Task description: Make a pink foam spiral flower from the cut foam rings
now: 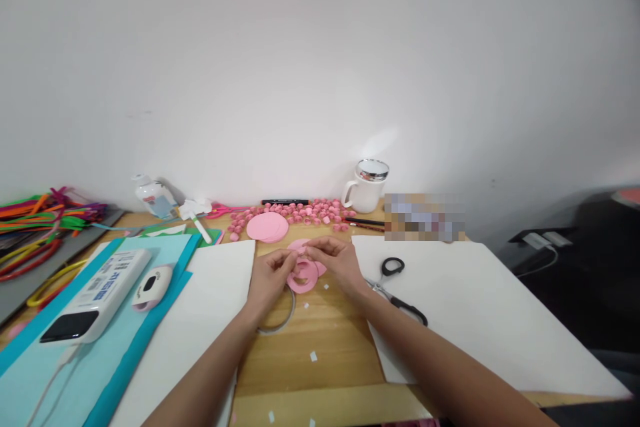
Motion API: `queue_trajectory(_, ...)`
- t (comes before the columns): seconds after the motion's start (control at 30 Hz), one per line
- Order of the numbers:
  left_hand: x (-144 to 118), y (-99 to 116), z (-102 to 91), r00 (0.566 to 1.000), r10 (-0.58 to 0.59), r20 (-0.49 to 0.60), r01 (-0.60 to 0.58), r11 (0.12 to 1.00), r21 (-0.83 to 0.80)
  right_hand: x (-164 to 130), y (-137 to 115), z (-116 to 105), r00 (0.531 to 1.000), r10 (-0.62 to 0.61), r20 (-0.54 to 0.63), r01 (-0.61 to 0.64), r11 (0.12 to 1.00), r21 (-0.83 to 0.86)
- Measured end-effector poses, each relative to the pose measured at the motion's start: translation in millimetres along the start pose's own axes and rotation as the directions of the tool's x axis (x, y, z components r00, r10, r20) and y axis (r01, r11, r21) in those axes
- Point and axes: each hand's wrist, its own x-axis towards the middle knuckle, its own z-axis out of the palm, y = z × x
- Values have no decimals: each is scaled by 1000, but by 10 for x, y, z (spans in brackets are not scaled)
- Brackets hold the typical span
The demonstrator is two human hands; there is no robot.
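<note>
Hands pinching a pink paper spiral over the middle of the table

Table point(330, 340) of pale wood carries white sheets left and right; scissors point(395, 287) lie on the right sheet, just beside the right hand point(337, 263), and a white mug point(367, 188) stands far behind a scatter of small pink rolls point(305, 212). Left hand point(267, 277) and right hand are both narrowed, fingertips meeting on the pink paper spiral point(303, 275), which hangs between them just above the wood. It looks very light, thin and floppy, easy to tear or crease, so it is best held at the outer strip end with a gentle fingertip pinch.
</note>
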Motion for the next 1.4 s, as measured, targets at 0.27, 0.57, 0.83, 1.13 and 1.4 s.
queue_trajectory(0.27, -5, 12, 5, 1000, -8, 25, 9, 1000, -24, 7, -1, -14, 1000, -12, -10, 12, 999, -36)
queue_trajectory(0.57, 2, 1, 4, 1000, -16, -11, 15, 1000, -11, 6, 22, -6, 999, -20, 47, 21, 1000, -15)
queue_trajectory(0.83, -9, -5, 20, 999, 26, 41, -25, 999, -29, 1, -3, -7, 999, -31, 8, 32, 999, -16)
queue_trajectory(1.13, 10, -19, -6, 999, 28, 15, -28, 1000, 9, -15, -15, -2, 1000, -24, 16, 25, 997, -74)
queue_trajectory(1.4, 9, -45, 0, 1000, 17, 17, -17, 1000, -17, -9, -17, -1, 999, -38, 23, 38, 999, -25)
